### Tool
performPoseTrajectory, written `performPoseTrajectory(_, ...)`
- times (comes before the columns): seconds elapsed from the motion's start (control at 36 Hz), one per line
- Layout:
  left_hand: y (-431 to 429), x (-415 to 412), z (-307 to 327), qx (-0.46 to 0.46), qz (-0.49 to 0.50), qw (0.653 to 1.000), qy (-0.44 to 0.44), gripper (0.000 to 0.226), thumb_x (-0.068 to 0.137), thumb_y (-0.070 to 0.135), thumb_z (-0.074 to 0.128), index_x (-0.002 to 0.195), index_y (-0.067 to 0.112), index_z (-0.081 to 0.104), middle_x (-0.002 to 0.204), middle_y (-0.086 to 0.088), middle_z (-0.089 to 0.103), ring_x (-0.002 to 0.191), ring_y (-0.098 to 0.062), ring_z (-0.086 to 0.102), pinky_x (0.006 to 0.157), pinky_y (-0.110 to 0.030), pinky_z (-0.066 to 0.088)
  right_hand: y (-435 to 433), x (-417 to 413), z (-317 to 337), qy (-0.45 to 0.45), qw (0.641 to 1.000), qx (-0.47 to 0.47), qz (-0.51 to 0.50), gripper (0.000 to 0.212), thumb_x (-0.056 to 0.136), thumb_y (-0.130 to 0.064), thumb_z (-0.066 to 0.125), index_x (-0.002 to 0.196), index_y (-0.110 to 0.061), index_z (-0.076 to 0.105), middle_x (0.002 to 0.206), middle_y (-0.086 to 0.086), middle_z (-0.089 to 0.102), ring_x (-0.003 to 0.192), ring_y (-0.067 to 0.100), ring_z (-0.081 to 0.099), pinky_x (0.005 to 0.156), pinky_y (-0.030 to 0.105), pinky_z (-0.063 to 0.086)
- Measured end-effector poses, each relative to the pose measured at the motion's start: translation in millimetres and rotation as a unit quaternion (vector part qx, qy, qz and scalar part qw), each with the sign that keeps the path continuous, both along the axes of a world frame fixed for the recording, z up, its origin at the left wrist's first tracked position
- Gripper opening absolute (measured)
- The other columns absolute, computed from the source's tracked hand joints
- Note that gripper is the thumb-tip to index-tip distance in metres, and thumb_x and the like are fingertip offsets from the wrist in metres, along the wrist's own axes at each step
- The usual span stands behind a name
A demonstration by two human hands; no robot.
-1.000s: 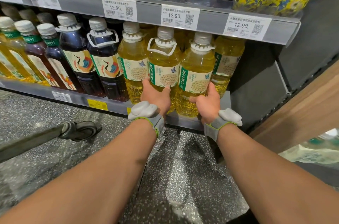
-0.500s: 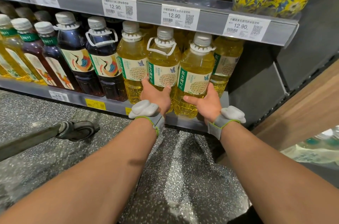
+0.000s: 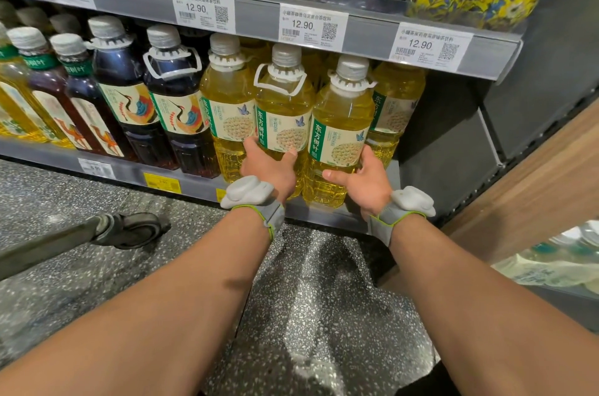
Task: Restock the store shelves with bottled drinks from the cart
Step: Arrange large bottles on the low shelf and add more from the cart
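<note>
I see a capped yellow bottle (image 3: pixel 283 110) upright in the left hand (image 3: pixel 270 165), touching its twin (image 3: pixel 340 126) in the right hand (image 3: pixel 366 178).

Four yellow bottles (image 3: pixel 340 136) plainly in view, three in front and one behind at the right; more behind, too hidden to count. Two large dark bottles (image 3: pixel 176 97) with crane labels. Three small bottles (image 3: pixel 76 84) in the front row at the left. Four whole price tags (image 3: pixel 204 9) on the upper rail (image 3: pixel 257 8): one 4.99, three 12.90. Two hands, left hand (image 3: pixel 270 168) and right hand (image 3: pixel 368 180); two wristbands (image 3: pixel 251 194). One wheel (image 3: pixel 133 230).
</note>
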State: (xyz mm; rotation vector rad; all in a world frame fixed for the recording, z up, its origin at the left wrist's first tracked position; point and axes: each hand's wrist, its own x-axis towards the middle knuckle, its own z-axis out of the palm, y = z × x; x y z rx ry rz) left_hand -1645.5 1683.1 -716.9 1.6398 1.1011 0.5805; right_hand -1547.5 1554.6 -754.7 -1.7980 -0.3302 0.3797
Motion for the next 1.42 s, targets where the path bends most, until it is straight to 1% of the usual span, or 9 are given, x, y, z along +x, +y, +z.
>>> performPoseTrajectory(0.47, 0.0, 0.6, 0.1, -0.003, -0.004, 0.999, 0.042, 0.063, 0.089, 0.033, 0.076, 0.137, 0.011, 0.041, 0.132, -0.016, 0.059, 0.121, -0.039, 0.055, 0.102, -0.048, 0.046, 8.1, -13.0, 1.1, -0.014, 0.998, -0.051, -0.036, 0.075, 0.078, -0.009, 0.083, 0.142, -0.011, 0.042, 0.136, 0.002, 0.061, 0.124, 0.018, 0.055, 0.103, 0.03, 0.042)
performPoseTrajectory(0.67, 1.0, -1.3, 2.1, -0.038, -0.003, 0.997, 0.062, 0.059, 0.089, 0.029, 0.074, 0.135, 0.007, 0.045, 0.135, -0.017, 0.055, 0.123, -0.039, 0.054, 0.104, -0.05, 0.045, 18.5, -20.0, 1.0, 0.012, 0.973, -0.193, -0.126, 0.09, 0.072, -0.038, 0.084, 0.14, -0.006, 0.036, 0.141, 0.016, 0.048, 0.129, 0.039, 0.048, 0.109, 0.049, 0.04)
performPoseTrajectory(0.83, -7.5, -23.5, 15.0, -0.055, -0.015, 0.998, 0.037, 0.025, 0.087, 0.015, 0.067, 0.071, 0.021, 0.049, 0.072, -0.001, 0.054, 0.076, -0.027, 0.055, 0.074, -0.035, 0.047, 17.4, -45.8, 9.4, 0.041, 0.96, -0.206, -0.186, 0.052, 0.074, -0.032, 0.074, 0.115, -0.009, 0.052, 0.111, 0.011, 0.062, 0.106, 0.034, 0.06, 0.089, 0.039, 0.051)
performPoseTrajectory(0.92, -9.1, -41.3, 34.3, -0.078, -0.022, 0.995, 0.06, 0.014, 0.086, 0.017, 0.064, 0.099, 0.021, 0.06, 0.09, 0.002, 0.063, 0.085, -0.025, 0.059, 0.071, -0.032, 0.046, 10.0, -72.5, 24.4, 0.003, 0.963, -0.212, -0.169, 0.021, 0.072, -0.032, 0.075, 0.081, -0.015, 0.066, 0.073, -0.004, 0.065, 0.071, 0.018, 0.063, 0.054, 0.02, 0.046)
performPoseTrajectory(0.97, -9.8, -54.1, 47.8, -0.086, -0.035, 0.993, 0.069, 0.02, 0.085, 0.016, 0.064, 0.103, 0.024, 0.062, 0.1, -0.001, 0.069, 0.092, -0.027, 0.066, 0.078, -0.035, 0.052, 3.8, -93.1, 41.9, -0.004, 0.966, -0.201, -0.164, 0.029, 0.071, -0.037, 0.08, 0.072, -0.026, 0.053, 0.067, -0.018, 0.053, 0.061, -0.002, 0.049, 0.049, 0.006, 0.038)
performPoseTrajectory(1.08, -1.3, -78.4, 106.4, -0.103, -0.03, 0.991, 0.075, 0.018, 0.091, 0.009, 0.06, 0.106, 0.011, 0.069, 0.115, -0.015, 0.071, 0.107, -0.042, 0.067, 0.093, -0.051, 0.055, 3.5, -112.0, 109.3, 0.027, 0.97, -0.211, -0.119, 0.029, 0.074, -0.029, 0.079, 0.081, -0.03, 0.051, 0.073, -0.023, 0.049, 0.064, -0.01, 0.042, 0.049, 0.007, 0.027)
performPoseTrajectory(1.19, 0.6, -99.0, 185.7, -0.089, -0.029, 0.991, 0.094, 0.015, 0.089, 0.009, 0.059, 0.092, 0.021, 0.068, 0.103, -0.016, 0.074, 0.099, -0.044, 0.068, 0.089, -0.051, 0.056, 13.6, -119.7, 191.2, 0.02, 0.976, -0.209, -0.055, 0.027, 0.08, -0.019, 0.073, 0.098, -0.022, 0.054, 0.076, -0.017, 0.051, 0.065, -0.006, 0.044, 0.052, 0.007, 0.033)
performPoseTrajectory(1.33, -0.6, -131.8, 298.0, -0.102, -0.03, 0.988, 0.11, 0.016, 0.089, 0.013, 0.061, 0.097, 0.025, 0.066, 0.086, 0.0, 0.07, 0.083, -0.024, 0.066, 0.064, -0.019, 0.047, 26.1, -153.6, 316.2, 0.035, 0.974, -0.22, 0.029, 0.031, 0.082, -0.009, 0.069, 0.11, -0.013, 0.057, 0.085, -0.004, 0.059, 0.085, 0.019, 0.059, 0.078, 0.031, 0.048)
performPoseTrajectory(1.42, -2.1, -150.3, 361.2, -0.095, -0.012, 0.99, 0.1, 0.017, 0.092, 0.012, 0.061, 0.104, 0.019, 0.071, 0.097, -0.004, 0.073, 0.093, -0.032, 0.067, 0.08, -0.032, 0.053, 32.7, -170.3, 383.2, 0.043, 0.976, -0.205, 0.06, 0.029, 0.085, -0.008, 0.069, 0.112, -0.01, 0.057, 0.097, 0.007, 0.065, 0.091, 0.024, 0.061, 0.079, 0.033, 0.05)
